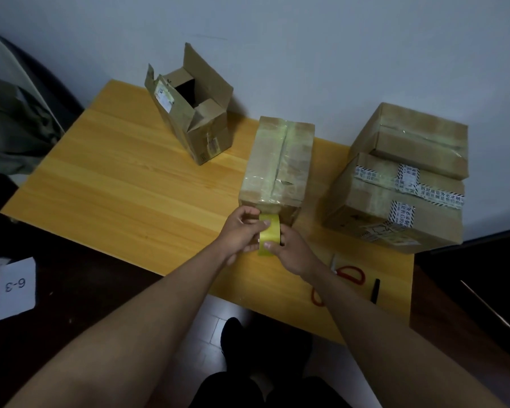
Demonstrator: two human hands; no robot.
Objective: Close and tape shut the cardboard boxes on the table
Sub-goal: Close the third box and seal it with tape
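Your left hand (242, 231) and right hand (289, 250) meet at the near end of the middle box (277, 163), which sits closed on the wooden table (115, 178) with shiny tape along its top seam. Between them you hold a yellow tape roll (269, 234) just in front of the box's near face. Your left thumb and fingers pinch the tape at the roll's upper left; your right hand grips the roll from the right, its thumb pressed on the yellow band and its fingers hidden behind the roll. You cannot tell whether the tape's free end already touches the box, because your left hand covers that spot.

Farther back and to the left stands an open box (195, 113), flaps up, its inside too dark to read. At the right, two closed boxes are stacked: a plain upper box (409, 139) on a lower box (395, 207) crossed by printed white tape, whose small print is not readable.

Near your right forearm lie red-handled scissors (351, 275), partly hidden under the arm, and a black pen (375, 290). On the dark floor at the left, a white card (14, 287) reads "6-3", seen upside down. Your dark shoe (233, 334) shows below the table edge.
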